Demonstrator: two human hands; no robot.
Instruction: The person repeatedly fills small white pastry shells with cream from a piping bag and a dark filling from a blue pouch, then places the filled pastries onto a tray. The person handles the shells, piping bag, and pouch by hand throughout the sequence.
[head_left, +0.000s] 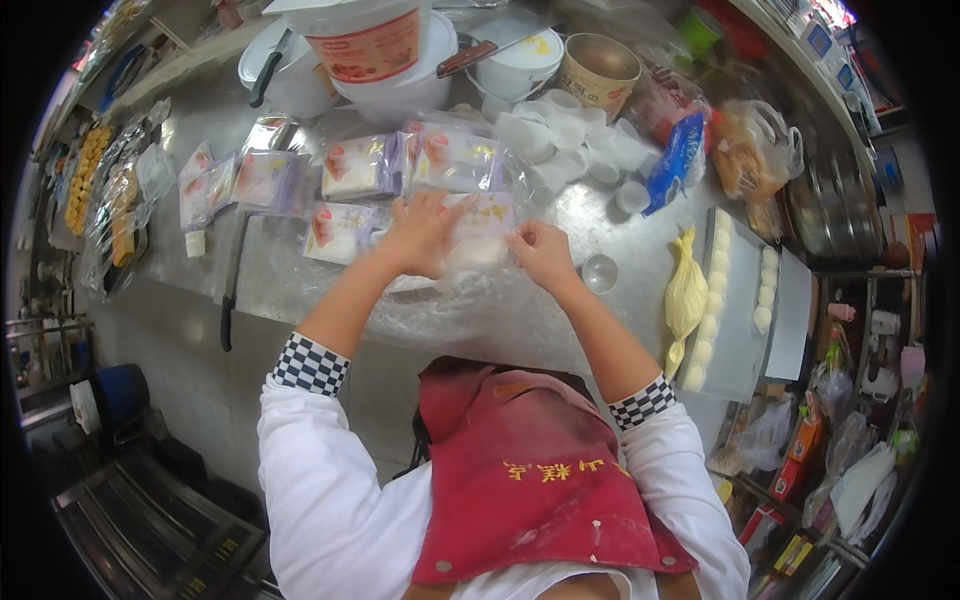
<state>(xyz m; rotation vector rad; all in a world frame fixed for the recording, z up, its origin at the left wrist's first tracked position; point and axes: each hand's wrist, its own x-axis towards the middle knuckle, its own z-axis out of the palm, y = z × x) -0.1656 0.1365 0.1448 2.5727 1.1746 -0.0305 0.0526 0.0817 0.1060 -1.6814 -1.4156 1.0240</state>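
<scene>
On the floury steel worktop (525, 322) in front of me lies a white and lilac printed plastic packet (480, 225). My left hand (424, 232) rests with spread fingers over the packet's left side, slightly blurred. At its right edge, my right hand (538, 251) pinches the packet between thumb and fingertips. Another packet (341, 232) of the same kind lies just left of my left hand. Behind them stand several similar filled packets (457, 157), with more to the left (262, 180). A small clear round cup (600, 274) sits right of my right hand.
White tubs (390, 82), a knife (270, 67) on a lid and a paper bucket (600, 71) stand at the back. White paper cups (562, 135) lie in a heap. To the right are a yellow-filled piping bag (684, 292) and a tray (739, 300) with dough balls. A long knife (231, 285) overhangs the front edge.
</scene>
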